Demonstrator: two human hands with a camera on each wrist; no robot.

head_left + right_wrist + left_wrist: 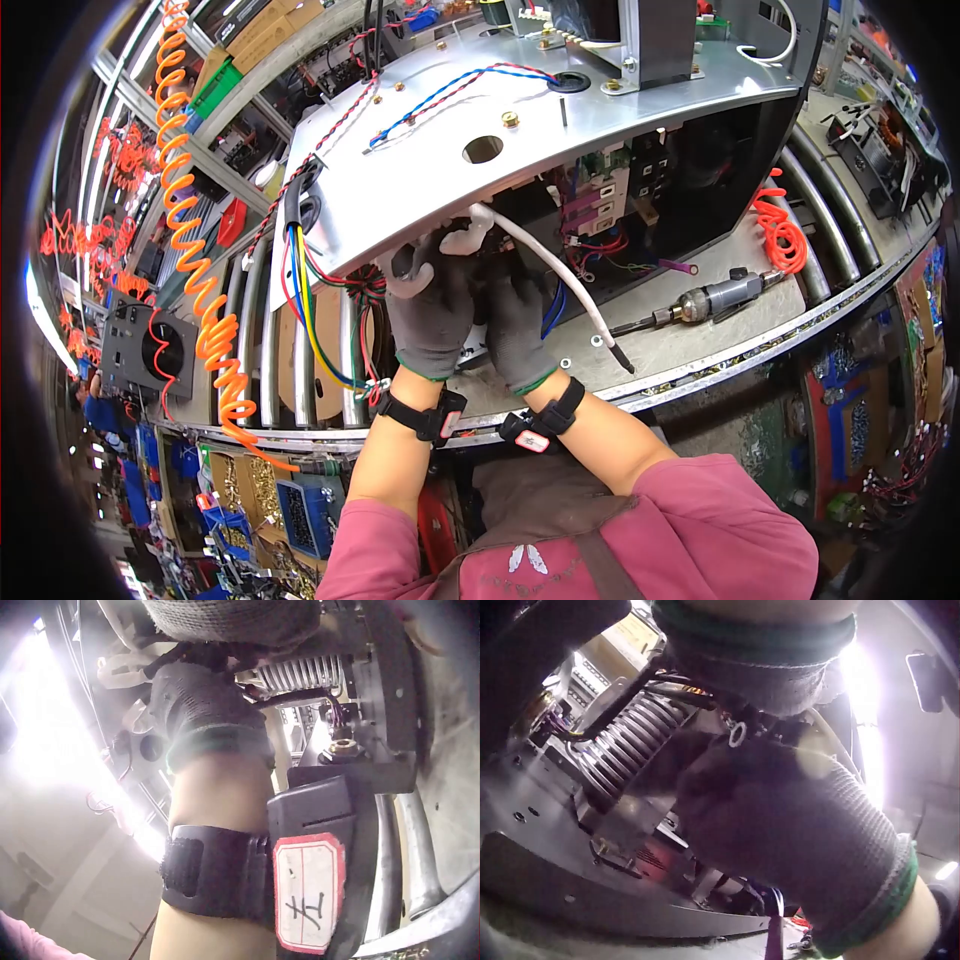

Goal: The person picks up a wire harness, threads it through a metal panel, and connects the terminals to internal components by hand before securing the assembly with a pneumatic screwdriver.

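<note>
Both hands wear grey gloves with green cuffs and reach under the front edge of a sheet-metal cabinet (420,165). The left hand (430,315) and the right hand (515,320) are close together, their fingertips hidden in shadow. In the left wrist view the right hand (780,810) has bent fingers beside a metal coil (626,742), with a ring terminal (737,735) by its knuckles. In the right wrist view the left hand (202,697) is near dark cables. I cannot tell what the fingers hold. A white-sleeved cable (550,250) with a black end hangs over the right hand.
A power screwdriver (710,298) lies on the bench right of the hands, near a coiled red hose (780,235). Coloured wires (310,300) hang at the left. Metal rollers (300,360) run beneath the cabinet. An orange coiled hose (185,240) hangs at the far left.
</note>
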